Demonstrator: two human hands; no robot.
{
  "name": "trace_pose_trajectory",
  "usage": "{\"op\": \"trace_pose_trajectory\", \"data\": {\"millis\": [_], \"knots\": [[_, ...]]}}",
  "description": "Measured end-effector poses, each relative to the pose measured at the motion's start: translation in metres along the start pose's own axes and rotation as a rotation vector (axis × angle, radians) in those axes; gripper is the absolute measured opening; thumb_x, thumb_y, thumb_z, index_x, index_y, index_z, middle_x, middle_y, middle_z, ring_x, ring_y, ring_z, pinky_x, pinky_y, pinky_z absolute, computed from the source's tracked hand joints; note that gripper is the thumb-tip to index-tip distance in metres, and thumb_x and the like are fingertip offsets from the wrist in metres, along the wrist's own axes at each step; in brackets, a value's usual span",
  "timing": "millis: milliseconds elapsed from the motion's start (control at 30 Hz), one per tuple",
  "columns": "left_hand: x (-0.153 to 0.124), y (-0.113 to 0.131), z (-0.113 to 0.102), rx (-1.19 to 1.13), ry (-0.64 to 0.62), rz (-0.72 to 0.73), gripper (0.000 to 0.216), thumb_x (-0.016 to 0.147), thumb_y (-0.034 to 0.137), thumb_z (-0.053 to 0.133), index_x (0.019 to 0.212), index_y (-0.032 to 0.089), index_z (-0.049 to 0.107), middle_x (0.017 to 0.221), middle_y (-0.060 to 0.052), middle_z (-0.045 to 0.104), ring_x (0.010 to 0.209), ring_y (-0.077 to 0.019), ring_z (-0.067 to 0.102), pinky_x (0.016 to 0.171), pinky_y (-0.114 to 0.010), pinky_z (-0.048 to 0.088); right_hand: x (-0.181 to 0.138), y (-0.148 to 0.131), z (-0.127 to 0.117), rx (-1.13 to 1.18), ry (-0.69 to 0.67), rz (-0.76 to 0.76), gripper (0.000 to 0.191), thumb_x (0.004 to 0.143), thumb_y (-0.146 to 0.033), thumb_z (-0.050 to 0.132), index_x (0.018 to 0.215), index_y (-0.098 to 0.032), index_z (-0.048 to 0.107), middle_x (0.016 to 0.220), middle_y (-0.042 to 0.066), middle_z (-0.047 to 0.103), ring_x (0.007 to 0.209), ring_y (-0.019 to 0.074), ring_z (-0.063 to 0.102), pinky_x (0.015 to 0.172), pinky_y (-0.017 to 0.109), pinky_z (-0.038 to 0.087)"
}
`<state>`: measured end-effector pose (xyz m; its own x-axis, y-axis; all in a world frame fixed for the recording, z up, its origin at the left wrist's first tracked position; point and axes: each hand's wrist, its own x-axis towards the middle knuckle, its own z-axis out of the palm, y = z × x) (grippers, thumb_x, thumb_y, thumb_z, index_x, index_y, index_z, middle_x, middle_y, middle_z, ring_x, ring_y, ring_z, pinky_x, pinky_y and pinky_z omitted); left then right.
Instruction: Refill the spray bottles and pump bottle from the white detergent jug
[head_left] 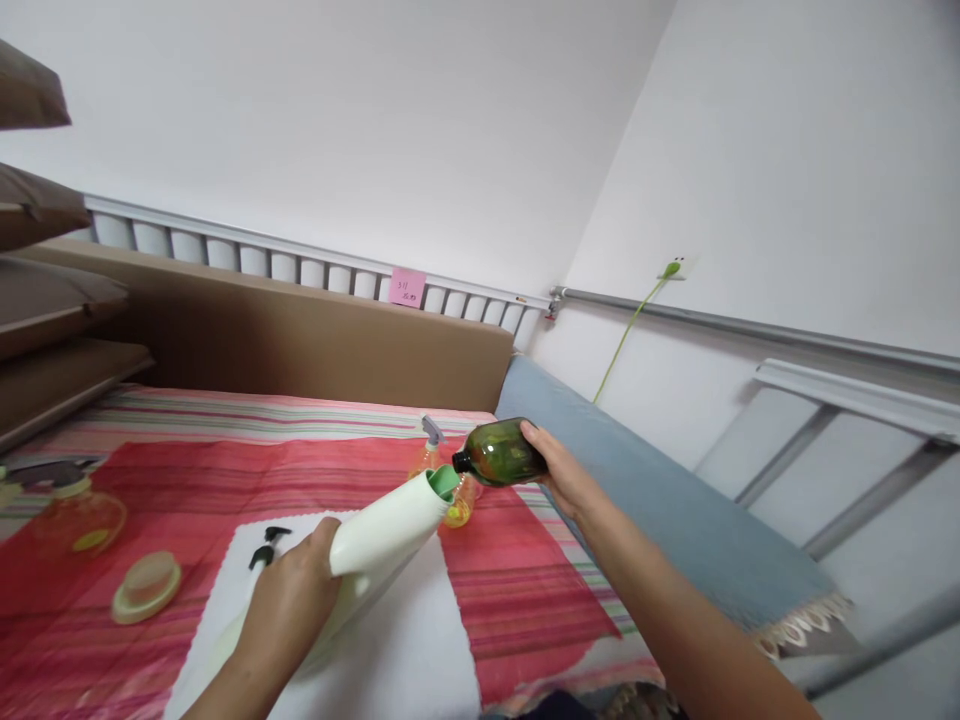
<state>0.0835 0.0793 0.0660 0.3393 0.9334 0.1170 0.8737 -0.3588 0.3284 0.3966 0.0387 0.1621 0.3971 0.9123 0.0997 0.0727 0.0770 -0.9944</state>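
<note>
My left hand point(296, 590) is closed around a long pale-green container point(390, 530), tilted with its open mouth up and to the right. Green shows inside its rim. My right hand point(559, 465) grips a dark green bottle point(502, 452) lying almost level, its uncapped neck at the container's mouth. Whether liquid is flowing I cannot tell. By my left hand is a pump head point(266, 552) with a black nozzle, partly hidden by that hand. Behind the container's mouth stands a clear spray bottle point(459, 505) with a grey trigger and something yellow inside.
A white cloth point(409, 640) lies on a red striped cover point(517, 600). To the left are a second spray bottle point(82, 520) and a pale round lid point(146, 588). Brown boards point(52, 300) jut in at left; a cardboard panel point(322, 350) stands behind.
</note>
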Motion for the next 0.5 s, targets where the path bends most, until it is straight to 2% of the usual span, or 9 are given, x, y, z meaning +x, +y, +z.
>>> {"op": "trace_pose_trajectory", "data": {"millis": [500], "knots": [[0.001,-0.002,0.003,-0.029,0.007,0.007,0.024,0.085,0.015,0.033,0.102,0.023,0.049,0.087,-0.005,0.070,0.079,-0.0252,0.068,0.060,-0.029,0.039,-0.003,-0.011,0.007,-0.145,0.005,-0.024,0.041,0.077,-0.053,0.059,0.106,-0.024,0.061,0.096,0.003,0.070,0.087,0.0221,0.064,0.065,0.029,0.051]]}}
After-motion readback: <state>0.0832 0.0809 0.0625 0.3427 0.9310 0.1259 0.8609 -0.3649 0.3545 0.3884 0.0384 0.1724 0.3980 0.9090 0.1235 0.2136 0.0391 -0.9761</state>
